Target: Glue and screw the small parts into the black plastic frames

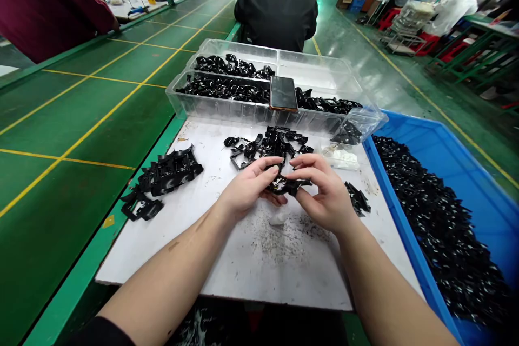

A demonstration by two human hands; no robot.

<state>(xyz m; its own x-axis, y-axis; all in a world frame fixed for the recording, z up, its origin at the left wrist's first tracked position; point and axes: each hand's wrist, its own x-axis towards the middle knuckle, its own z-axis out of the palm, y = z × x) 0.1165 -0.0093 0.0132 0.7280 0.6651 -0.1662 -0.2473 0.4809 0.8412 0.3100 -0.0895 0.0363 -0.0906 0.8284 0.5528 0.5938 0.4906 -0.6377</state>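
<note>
Over the middle of the white board, my left hand (253,184) and my right hand (324,189) hold a black plastic part (290,186) between them. The thumb and fingers of each hand close on one end of it. Its exact kind I cannot make out. Just beyond my hands lies a loose pile of black plastic parts (275,143). More black parts (170,173) are lined up on the left of the board, and a few others (357,198) lie right of my right hand. Below my hands a small whitish piece (278,219) stands among dark crumbs.
A clear plastic tray (227,108) with black parts spans the back, a phone (283,92) resting on its divider. A blue bin (387,194) full of black parts stands at the right. A small clear bag (344,157) lies near it. Ahead sits a person in black (279,11).
</note>
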